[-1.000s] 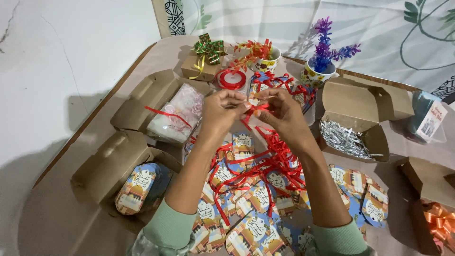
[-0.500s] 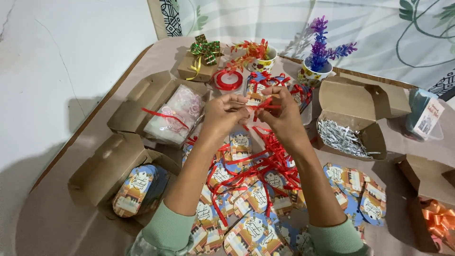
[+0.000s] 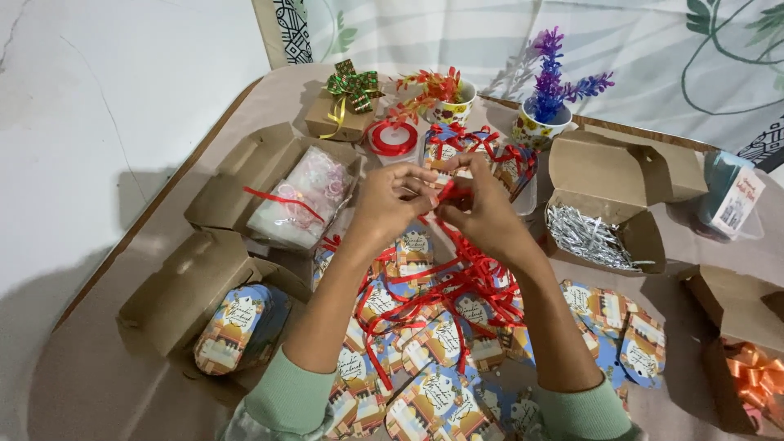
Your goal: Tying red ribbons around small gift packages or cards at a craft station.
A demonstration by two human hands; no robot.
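While both hands meet above the middle of the bench [image 3: 122, 384], the scene reads like this:
Left hand: the left hand [image 3: 390, 204] has its grip narrow, fingertips pinched on a red ribbon [image 3: 457, 278] at the spot where the two hands meet.
Right hand: the right hand [image 3: 483, 211] is pinched on the same ribbon, its fingers touching those of the left.
Ribbon: it hangs from the pinch and spreads in curls over the gift tags [image 3: 425, 351], near the person.
Tags: blue and orange printed cards, heaped under the forearms; a looser cluster lies to the right.
Left side: an open brown box [image 3: 196, 286] holds a stack of tags; farther off, another open box [image 3: 245, 175] carries a clear bag [image 3: 302, 200].
Right side: an open box [image 3: 621, 188] with silver shreds [image 3: 588, 237].
Far edge: a red ribbon spool [image 3: 392, 137], a small box with a green bow [image 3: 347, 106], and a cup of purple flowers [image 3: 547, 106].
Near right corner: an orange bow [image 3: 751, 371] in a box.
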